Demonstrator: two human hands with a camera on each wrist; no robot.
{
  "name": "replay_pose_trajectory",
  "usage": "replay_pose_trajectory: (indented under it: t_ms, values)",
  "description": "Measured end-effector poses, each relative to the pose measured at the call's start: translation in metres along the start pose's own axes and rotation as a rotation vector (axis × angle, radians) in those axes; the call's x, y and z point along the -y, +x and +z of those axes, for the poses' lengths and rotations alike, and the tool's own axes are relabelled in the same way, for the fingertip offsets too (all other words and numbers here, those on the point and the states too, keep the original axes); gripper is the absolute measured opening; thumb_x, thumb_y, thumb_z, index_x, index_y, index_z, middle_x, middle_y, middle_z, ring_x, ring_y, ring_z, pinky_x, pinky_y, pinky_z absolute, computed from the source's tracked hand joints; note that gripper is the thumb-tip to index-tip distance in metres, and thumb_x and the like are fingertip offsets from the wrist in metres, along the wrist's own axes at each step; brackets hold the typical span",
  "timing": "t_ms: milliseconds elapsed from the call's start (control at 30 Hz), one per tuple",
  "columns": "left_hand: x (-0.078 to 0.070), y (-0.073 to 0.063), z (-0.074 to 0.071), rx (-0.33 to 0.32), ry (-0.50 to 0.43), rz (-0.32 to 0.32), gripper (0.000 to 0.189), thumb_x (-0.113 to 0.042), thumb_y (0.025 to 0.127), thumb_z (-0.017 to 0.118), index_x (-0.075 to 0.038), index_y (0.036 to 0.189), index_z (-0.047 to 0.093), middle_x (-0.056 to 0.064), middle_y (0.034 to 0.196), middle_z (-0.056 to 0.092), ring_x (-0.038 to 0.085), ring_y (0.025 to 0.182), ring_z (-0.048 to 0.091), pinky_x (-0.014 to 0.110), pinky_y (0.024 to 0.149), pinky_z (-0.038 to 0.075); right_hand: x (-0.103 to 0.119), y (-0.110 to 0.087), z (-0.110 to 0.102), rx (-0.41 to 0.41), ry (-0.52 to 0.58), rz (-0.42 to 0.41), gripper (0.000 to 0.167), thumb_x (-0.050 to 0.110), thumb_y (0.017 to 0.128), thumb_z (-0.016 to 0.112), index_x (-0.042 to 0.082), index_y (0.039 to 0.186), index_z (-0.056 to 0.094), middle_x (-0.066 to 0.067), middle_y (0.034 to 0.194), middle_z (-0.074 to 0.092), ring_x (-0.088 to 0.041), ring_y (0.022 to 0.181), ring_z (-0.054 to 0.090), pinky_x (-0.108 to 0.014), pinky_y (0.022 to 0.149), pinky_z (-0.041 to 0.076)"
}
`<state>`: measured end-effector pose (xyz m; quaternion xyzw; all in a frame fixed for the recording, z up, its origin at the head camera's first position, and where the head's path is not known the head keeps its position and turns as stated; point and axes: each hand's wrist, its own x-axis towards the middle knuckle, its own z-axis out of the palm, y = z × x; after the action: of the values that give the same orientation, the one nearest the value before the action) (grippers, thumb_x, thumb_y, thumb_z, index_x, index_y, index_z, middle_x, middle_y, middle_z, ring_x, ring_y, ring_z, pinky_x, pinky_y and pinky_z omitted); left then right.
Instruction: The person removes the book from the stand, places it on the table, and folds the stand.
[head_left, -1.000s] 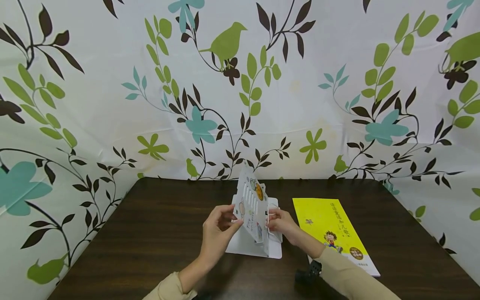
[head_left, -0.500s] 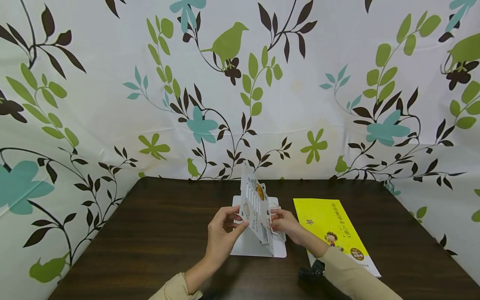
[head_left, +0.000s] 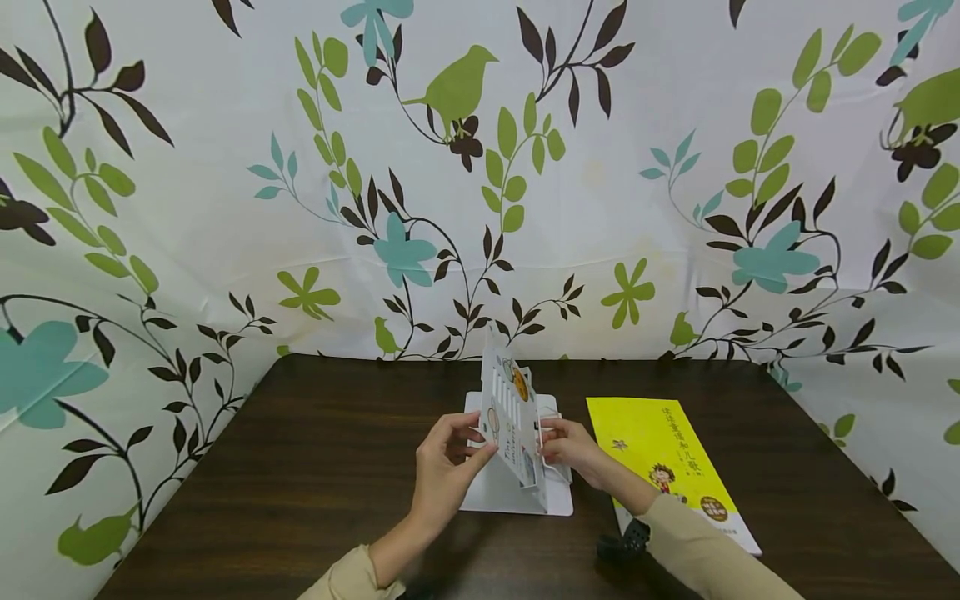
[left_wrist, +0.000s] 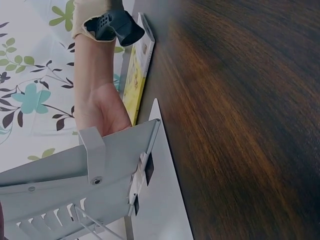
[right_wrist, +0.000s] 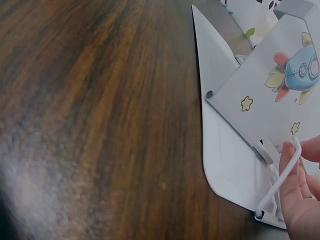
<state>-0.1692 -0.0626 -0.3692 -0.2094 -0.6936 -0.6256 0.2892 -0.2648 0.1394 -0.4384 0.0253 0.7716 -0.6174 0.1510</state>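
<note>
A white metal book stand (head_left: 512, 421) with cartoon prints stands on the table, its slotted panel tilted up over a flat white base (head_left: 483, 498). My left hand (head_left: 441, 471) pinches the panel's near left edge between thumb and fingers. On the other side, my right hand (head_left: 573, 454) has its fingers curled at the stand's right side. Seen from the right wrist, these fingers are round a bent white wire rod (right_wrist: 280, 185) that joins the base, beside a rocket print (right_wrist: 301, 67). The left wrist view shows the plain grey side of the panel (left_wrist: 45, 200) and a bracket (left_wrist: 93, 155).
A yellow book (head_left: 637, 433) with a cartoon child on its cover lies to the right, partly under my right forearm. A black wrist camera (head_left: 626, 542) is strapped at the right sleeve. Patterned cloth (head_left: 480, 208) hangs behind the dark wooden table (head_left: 322, 450).
Over the first half second, both hands and the stand shift slightly right in the head view, and the panel turns a little more upright. Since then they hold nearly still.
</note>
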Motion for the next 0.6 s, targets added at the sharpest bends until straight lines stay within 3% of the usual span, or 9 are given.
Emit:
replay_pose_trajectory:
  t_ms: [200,300,400,533,600]
  values:
    - [-0.003,0.003,-0.002,0.041,0.001,-0.062,0.035,0.013,0.066,0.072,0.009,0.099,0.059,0.017,0.087,0.061,0.032,0.072,0.059,0.031,0.059,0.053,-0.001,-0.001,-0.002,-0.013,-0.002,-0.014,0.049,-0.004,0.079,0.059,-0.005,0.126,0.046,-0.014,0.092,0.056,-0.020,0.074,0.054,-0.031,0.071,0.052]
    - [-0.003,0.006,-0.005,0.073,-0.001,-0.090,0.035,0.011,0.067,0.072,0.008,0.100,0.058,0.017,0.090,0.061,0.031,0.074,0.059,0.031,0.061,0.053,-0.002,-0.002,-0.003,-0.018,-0.007,-0.027,0.048,-0.004,0.079,0.060,-0.005,0.126,0.046,-0.013,0.092,0.056,-0.019,0.073,0.055,-0.031,0.071,0.052]
    - [-0.001,0.008,-0.010,0.113,0.001,-0.108,0.037,0.009,0.068,0.072,0.008,0.102,0.057,0.017,0.093,0.061,0.023,0.075,0.060,0.031,0.061,0.054,-0.001,-0.005,-0.006,-0.019,-0.026,-0.062,0.046,-0.003,0.081,0.058,-0.005,0.125,0.046,-0.013,0.092,0.055,-0.019,0.073,0.056,-0.032,0.072,0.053]
    - [0.007,0.012,-0.021,0.179,0.000,-0.139,0.040,0.008,0.068,0.073,0.008,0.105,0.056,0.020,0.097,0.061,0.017,0.080,0.060,0.032,0.063,0.054,0.006,-0.012,-0.010,-0.023,-0.059,-0.148,0.043,0.001,0.084,0.057,-0.006,0.125,0.046,-0.013,0.092,0.055,-0.019,0.077,0.056,-0.036,0.074,0.053]
    - [0.013,0.014,-0.027,0.214,0.005,-0.177,0.041,0.007,0.069,0.072,0.006,0.107,0.056,0.019,0.098,0.061,0.021,0.083,0.060,0.031,0.064,0.054,0.011,-0.017,-0.012,-0.018,-0.074,-0.197,0.043,0.004,0.085,0.058,-0.007,0.125,0.045,-0.013,0.093,0.056,-0.019,0.080,0.057,-0.037,0.074,0.052]
